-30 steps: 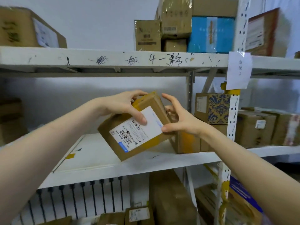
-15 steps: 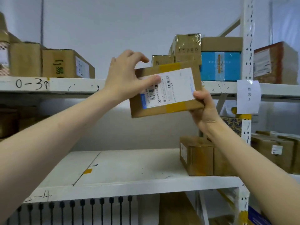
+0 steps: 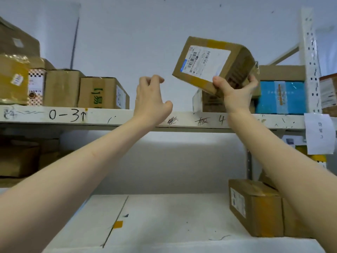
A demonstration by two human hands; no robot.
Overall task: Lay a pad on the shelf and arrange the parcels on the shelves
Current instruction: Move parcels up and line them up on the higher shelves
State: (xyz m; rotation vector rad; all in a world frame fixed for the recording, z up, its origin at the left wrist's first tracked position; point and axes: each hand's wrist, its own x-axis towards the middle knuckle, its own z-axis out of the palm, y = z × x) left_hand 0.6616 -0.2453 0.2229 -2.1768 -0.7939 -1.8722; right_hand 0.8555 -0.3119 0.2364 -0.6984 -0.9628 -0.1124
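A brown cardboard parcel [image 3: 211, 63] with a white shipping label and yellow tape hangs tilted above the upper shelf [image 3: 116, 116]. My right hand [image 3: 234, 94] grips its lower right corner from below. My left hand [image 3: 152, 99] is off the parcel, to its left, with the fingers loosely curled and nothing in them. A white pad [image 3: 164, 221] lies flat on the lower shelf, its seam held by a bit of yellow tape.
Brown boxes [image 3: 102, 93] line the upper shelf at left; a blue box [image 3: 280, 96] and more cartons stand at right behind the held parcel. A brown carton [image 3: 255, 207] sits on the lower shelf at right. A white perforated upright [image 3: 310, 61] carries a paper note [image 3: 321, 133].
The parcel rose from the lower shelf to above the upper shelf and moved right. My left hand let go of it; only my right hand holds it now.
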